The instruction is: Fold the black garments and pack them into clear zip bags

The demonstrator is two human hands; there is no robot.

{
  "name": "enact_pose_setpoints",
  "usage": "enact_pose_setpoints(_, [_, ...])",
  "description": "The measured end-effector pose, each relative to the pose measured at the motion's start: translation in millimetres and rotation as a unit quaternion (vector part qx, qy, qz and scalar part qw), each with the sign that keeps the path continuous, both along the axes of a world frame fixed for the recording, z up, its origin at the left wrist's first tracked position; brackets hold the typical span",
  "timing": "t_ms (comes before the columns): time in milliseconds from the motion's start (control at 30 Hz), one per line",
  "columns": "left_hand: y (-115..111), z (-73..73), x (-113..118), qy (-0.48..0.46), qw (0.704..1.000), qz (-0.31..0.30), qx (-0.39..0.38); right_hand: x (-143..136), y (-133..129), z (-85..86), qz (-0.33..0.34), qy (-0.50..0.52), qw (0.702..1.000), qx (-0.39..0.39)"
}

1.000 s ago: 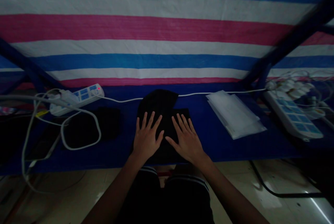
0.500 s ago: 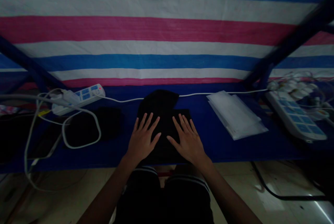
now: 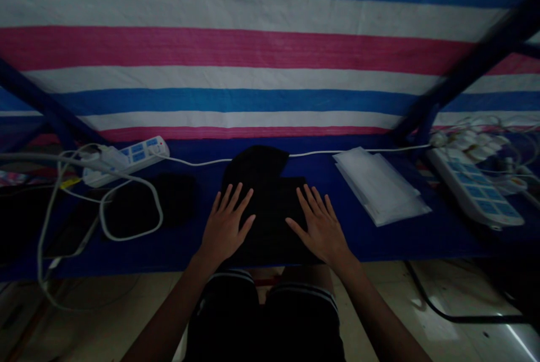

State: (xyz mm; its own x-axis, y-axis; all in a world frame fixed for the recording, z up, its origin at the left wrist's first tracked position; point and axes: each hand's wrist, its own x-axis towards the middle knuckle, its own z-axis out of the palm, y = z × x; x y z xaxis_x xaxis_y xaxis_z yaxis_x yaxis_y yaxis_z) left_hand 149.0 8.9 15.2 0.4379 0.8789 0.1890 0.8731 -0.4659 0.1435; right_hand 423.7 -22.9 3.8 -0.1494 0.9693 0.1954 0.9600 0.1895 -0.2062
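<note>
Black flat fabric piece [image 3: 270,221], centre, across thin white cable [image 3: 194,164]; left hand [image 3: 223,226], right hand [image 3: 321,226]: spread at its edges, released; translucent plastic bags [image 3: 379,187], right; white blue-socketed power strip [image 3: 139,155], far left

"What's in front of you?"

"A dark blue tabletop [image 3: 400,244]. Right before me a black cloth [image 3: 272,204] lies spread on it, rounded at the far left."

"And to your right?"

"Some translucent plastic sleeves [image 3: 379,187], overlapping, near the cloth. Further right sits a white power strip [image 3: 476,196] with blue sockets."

"Your left?"

"A black bundle [image 3: 177,199], too dim for me to make out, and a second power strip [image 3: 145,152] behind it. A thin white cable [image 3: 189,164] runs along the back."
</note>
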Motion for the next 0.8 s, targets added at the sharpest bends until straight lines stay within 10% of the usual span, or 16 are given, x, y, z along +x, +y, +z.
enact_pose_setpoints(500, [0.3, 6.2, -5.4, -0.04, 0.999, -0.021, -0.019, 1.2, -0.2, -0.2, -0.002, 0.056, 0.998, 0.002])
enact_pose_setpoints(800, [-42.8, 13.3, -26.6, -0.039, 0.996, -0.055, -0.051, 8.9, -2.0, 1.1, 0.0, 0.174, 0.984, 0.036])
